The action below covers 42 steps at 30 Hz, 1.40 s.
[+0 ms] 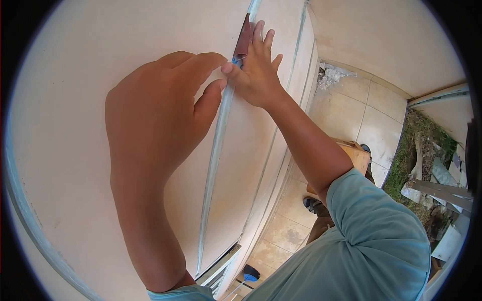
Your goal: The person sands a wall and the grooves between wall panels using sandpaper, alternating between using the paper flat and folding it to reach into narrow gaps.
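Note:
My right hand (258, 75) lies against the pale wall (175, 30), fingers stretched upward and thumb pointing left. Along its index finger it holds a curled reddish-brown sheet of sandpaper (243, 39) over a grey-blue strip (215, 150) on the wall. A small blue bit (234, 61) shows at the sandpaper's lower end; I cannot make out what it is. My left hand (155, 105) is large and close to the camera, with a gap between its bent index finger and thumb. Its fingertips are beside my right thumb, and nothing shows between them.
A wooden stool or bench (354, 156) stands below on the tiled floor (341, 108). A blue brush head (251, 273) is near the wall's foot. White debris (332, 75) lies in the floor corner. Boards and rubble (442, 175) lie on grass beyond the floor's edge.

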{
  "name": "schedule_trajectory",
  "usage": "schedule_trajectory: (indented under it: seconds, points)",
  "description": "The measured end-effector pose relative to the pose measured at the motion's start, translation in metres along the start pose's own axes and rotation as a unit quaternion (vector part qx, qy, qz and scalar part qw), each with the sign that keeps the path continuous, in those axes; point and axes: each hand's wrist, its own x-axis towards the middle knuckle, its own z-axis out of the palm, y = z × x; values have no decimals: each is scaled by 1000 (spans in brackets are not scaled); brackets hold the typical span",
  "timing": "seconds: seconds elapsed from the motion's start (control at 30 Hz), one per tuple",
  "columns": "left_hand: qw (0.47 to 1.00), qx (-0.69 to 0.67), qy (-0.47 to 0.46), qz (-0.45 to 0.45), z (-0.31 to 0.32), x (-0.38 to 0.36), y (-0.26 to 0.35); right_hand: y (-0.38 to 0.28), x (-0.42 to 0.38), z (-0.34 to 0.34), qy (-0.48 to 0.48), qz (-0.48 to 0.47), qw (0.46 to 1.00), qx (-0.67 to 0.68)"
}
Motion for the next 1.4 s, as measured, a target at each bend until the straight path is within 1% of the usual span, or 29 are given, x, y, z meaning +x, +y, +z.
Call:
schedule_trajectory:
  seconds: [0.07,0.13,0.17,0.23,0.27,0.33,0.37,0.47,0.5,0.57,0.67,0.7,0.77,0.8,0.83,0.87,0.9,0.93,0.97,1.0,1.07,1.1,1.13,1.2,1.23,1.27,1.3,1.37,1.4]
  points:
    - [1000,10,-9,3,-1,1,-1,0,-30,18,-21,-9,999,-27]
    - [1000,5,-3,1,1,1,-1,-10,-87,36,-79,-68,989,-108]
    - [1000,2,2,5,2,2,-1,-15,-103,37,-75,-69,989,-109]
    - [1000,10,4,11,3,2,-2,-22,-125,38,-150,-71,976,-143]
    - [1000,16,3,14,3,2,-2,-22,-116,34,-147,-67,977,-141]
    - [1000,17,-1,14,2,1,0,-15,-76,20,-96,-34,986,-135]
    - [1000,18,1,6,2,2,1,-10,-55,14,-78,-22,992,-98]
    - [1000,10,0,3,0,2,2,-9,-37,14,-75,-27,994,-69]
    - [1000,11,2,1,0,2,1,-12,-47,18,-76,-29,994,-70]
    - [1000,5,-7,4,-1,3,1,-20,-89,32,-128,-46,987,-84]
    - [1000,2,-12,-1,-1,2,2,-25,-121,42,-146,-57,982,-109]
    - [1000,0,-14,-1,0,2,3,-18,-113,41,-137,-52,982,-122]
    - [1000,-4,-14,4,-1,3,2,-8,-63,18,-88,-21,995,-43]
    - [1000,-2,-11,3,-2,4,3,3,-28,10,-38,-16,999,-20]
    - [1000,-3,-16,-2,-3,4,4,22,17,-2,-25,-15,997,-66]
    - [1000,-3,-22,-9,-4,4,5,32,61,-22,25,-3,1000,8]
    - [1000,-1,-20,-14,-4,4,5,46,105,-40,46,-1,998,34]
    - [1000,-2,-20,-10,-4,5,4,58,146,-45,97,43,994,-40]
    - [1000,-5,-23,-7,-3,4,3,50,157,-63,50,22,998,-16]
    - [1000,-8,-26,-14,-2,2,1,52,153,-55,43,23,999,-18]
    - [1000,-1,-10,-4,-1,2,1,52,138,-43,65,-40,997,3]
    - [1000,-4,-6,-5,-2,1,2,33,97,-33,47,-27,998,12]
    - [1000,-9,-17,-7,-3,1,1,24,56,-19,11,-40,999,-32]
    - [1000,-11,-20,-1,-3,3,1,4,-31,14,-61,-48,996,-33]
    - [1000,-10,-18,-7,-3,2,1,1,-69,28,-103,-68,991,-59]
    - [1000,-12,-18,-11,-2,2,2,1,-89,36,-144,-85,982,-85]
    - [1000,-10,-16,-2,-3,3,3,1,-82,30,-135,-84,984,-86]
    - [1000,-7,-23,-7,-4,2,3,2,-49,11,-125,-41,988,-85]
    - [1000,-5,-22,-5,-5,3,4,7,-13,-5,-86,-6,995,-50]
